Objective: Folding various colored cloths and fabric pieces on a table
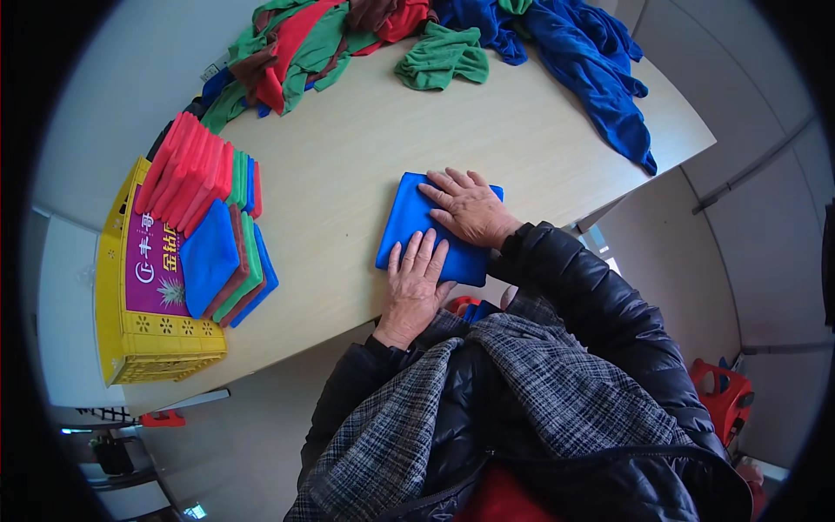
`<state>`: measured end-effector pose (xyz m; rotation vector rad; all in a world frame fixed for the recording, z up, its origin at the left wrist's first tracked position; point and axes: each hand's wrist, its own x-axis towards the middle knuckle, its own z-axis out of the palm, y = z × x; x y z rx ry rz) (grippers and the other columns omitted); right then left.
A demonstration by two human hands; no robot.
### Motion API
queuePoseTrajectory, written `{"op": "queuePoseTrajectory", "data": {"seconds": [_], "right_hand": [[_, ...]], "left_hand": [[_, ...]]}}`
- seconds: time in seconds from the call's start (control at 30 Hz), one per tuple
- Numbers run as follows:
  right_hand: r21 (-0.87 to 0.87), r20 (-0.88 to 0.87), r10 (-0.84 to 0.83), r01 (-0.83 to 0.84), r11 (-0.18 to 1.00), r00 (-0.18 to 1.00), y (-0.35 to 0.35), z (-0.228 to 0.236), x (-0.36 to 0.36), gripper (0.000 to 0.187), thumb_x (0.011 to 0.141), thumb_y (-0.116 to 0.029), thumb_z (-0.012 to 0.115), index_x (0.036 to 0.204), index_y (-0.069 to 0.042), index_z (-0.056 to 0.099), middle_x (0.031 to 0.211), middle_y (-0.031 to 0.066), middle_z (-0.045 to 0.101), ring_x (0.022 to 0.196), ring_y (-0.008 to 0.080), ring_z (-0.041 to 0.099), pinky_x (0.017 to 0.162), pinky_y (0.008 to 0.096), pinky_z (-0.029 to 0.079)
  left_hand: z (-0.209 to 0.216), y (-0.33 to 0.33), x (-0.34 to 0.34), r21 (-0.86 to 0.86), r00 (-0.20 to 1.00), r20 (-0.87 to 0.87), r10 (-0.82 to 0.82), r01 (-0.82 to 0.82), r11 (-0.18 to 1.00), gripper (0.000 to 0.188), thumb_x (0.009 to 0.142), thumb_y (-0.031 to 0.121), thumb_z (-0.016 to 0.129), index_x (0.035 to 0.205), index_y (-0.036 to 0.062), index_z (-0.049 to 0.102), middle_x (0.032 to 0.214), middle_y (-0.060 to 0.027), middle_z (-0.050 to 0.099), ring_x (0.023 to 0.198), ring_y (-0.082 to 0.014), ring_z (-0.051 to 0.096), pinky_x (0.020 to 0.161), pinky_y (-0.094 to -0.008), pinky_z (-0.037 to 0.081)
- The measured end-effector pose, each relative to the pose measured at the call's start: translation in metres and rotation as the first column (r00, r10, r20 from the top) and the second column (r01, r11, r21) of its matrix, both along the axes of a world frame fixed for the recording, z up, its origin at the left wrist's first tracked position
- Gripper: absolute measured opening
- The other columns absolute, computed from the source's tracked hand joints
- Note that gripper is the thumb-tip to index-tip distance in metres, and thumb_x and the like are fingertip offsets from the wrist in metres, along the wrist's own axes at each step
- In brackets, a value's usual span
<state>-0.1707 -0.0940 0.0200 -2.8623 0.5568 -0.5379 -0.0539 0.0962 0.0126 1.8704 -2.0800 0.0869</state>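
Observation:
A blue cloth [402,217], folded into a flat square, lies near the front edge of the table. My left hand [414,291] rests on its lower left part, fingers stretched out and flat. Higher up and to the right, my right hand [470,209] lies palm down on the same cloth with its fingers spread. Neither hand grips the cloth; both press on its top face. The cloth's inner layers are hidden.
At the left, a yellow crate [174,346] with a purple panel stands by folded red cloths [189,170] and a stack topped by a folded blue cloth [210,259]. Loose red and green cloths [304,48] and blue cloths [591,65] lie heaped along the far edge.

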Motion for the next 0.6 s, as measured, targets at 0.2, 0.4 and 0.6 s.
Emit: {"op": "queuePoseTrajectory", "data": {"seconds": [0.2, 0.4, 0.6], "right_hand": [[0.097, 0.101, -0.283, 0.273, 0.957, 0.954, 0.058, 0.023, -0.048, 0.051, 0.098, -0.032, 0.059, 0.14, -0.003, 0.053, 0.151, 0.0168, 0.047, 0.14, 0.0378, 0.041, 0.115, 0.0502, 0.032], [0.138, 0.091, -0.234, 0.22, 0.966, 0.968, 0.066, 0.012, -0.054, 0.05, 0.096, -0.029, 0.061, 0.136, 0.001, 0.056, 0.146, 0.018, 0.051, 0.138, 0.0372, 0.043, 0.116, 0.0472, 0.033], [0.239, -0.148, -0.141, 0.174, 0.955, 0.979, 0.04, 0.051, -0.032, 0.05, 0.096, -0.027, 0.062, 0.137, 0.0, 0.056, 0.147, 0.018, 0.051, 0.139, 0.0365, 0.043, 0.117, 0.0472, 0.031]], "left_hand": [[-0.001, 0.005, -0.01, 0.0, 0.996, 0.077, 0.053, -0.053, 0.999, 0.075, 0.085, 0.032, 0.075, 0.149, 0.0074, 0.045, 0.157, -0.0151, 0.038, 0.145, -0.0341, 0.035, 0.118, -0.054, 0.025], [0.011, -0.005, -0.028, -0.05, 0.961, 0.178, 0.213, -0.207, 0.977, 0.067, 0.084, 0.035, 0.075, 0.142, 0.007, 0.053, 0.144, -0.014, 0.05, 0.128, -0.0319, 0.049, 0.103, -0.0497, 0.039], [0.033, -0.01, -0.029, 0.075, 0.946, 0.195, 0.26, -0.279, 0.957, 0.058, 0.088, 0.032, 0.071, 0.138, 0.0054, 0.056, 0.134, -0.0145, 0.055, 0.116, -0.0301, 0.053, 0.092, -0.0458, 0.044]]}}
